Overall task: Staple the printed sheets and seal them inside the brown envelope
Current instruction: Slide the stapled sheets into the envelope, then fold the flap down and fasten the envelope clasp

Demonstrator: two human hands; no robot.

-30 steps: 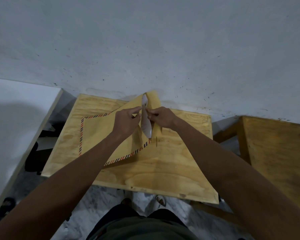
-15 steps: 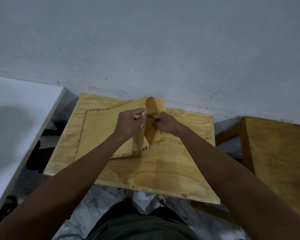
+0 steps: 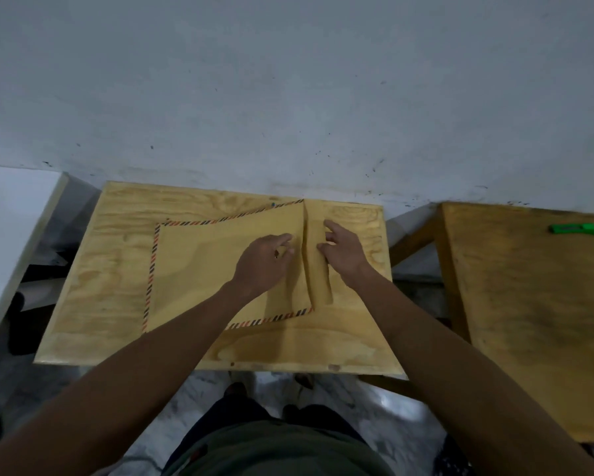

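Brown envelope (image 3: 220, 269), centre frame: flap (image 3: 318, 266) now folded down, white sheet gone from view since 1 second ago. Left hand (image 3: 263, 266) and right hand (image 3: 343, 254) pressing flat, grip released. Sealing underway.

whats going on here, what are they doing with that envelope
A person stands at a small wooden table against the wall, working on a brown envelope with a striped border that lies flat on it. The left hand rests on the envelope's body, while the right hand is at the flap on the envelope's right end, apparently folding it over to close it. No printed sheets show, so they may already be inside. A green object lies on the neighbouring table to the right.
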